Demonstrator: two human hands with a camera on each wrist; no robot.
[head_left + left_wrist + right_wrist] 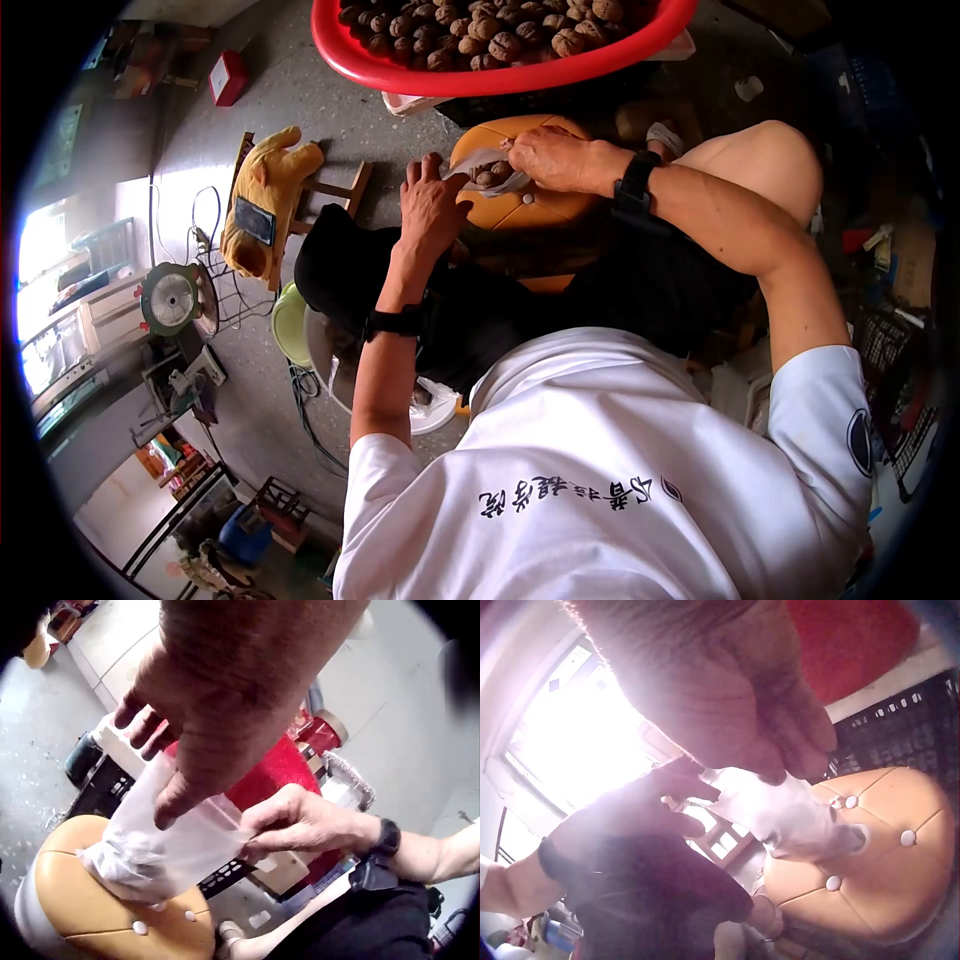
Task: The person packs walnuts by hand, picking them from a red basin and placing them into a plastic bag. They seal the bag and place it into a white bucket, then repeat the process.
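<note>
A clear plastic bag (490, 176) with a few walnuts inside sits on an orange padded stool (525, 208). My left hand (428, 200) holds the bag's left edge, thumb on the plastic (169, 814). My right hand (545, 158) pinches the opposite edge of the bag's mouth. In the left wrist view the bag (161, 851) hangs stretched between my left hand (172, 761) and my right hand (289, 823) above the stool (97, 915). The right wrist view shows my right hand (780, 761) gripping the bag (791, 814), with my left hand (664, 799) opposite.
A red basin (400, 68) full of walnuts stands just beyond the stool on a black crate (904, 724). A yellow plush toy (262, 200) lies on a small wooden stool at left, near a fan (172, 298) and cables. Clutter lines the right side.
</note>
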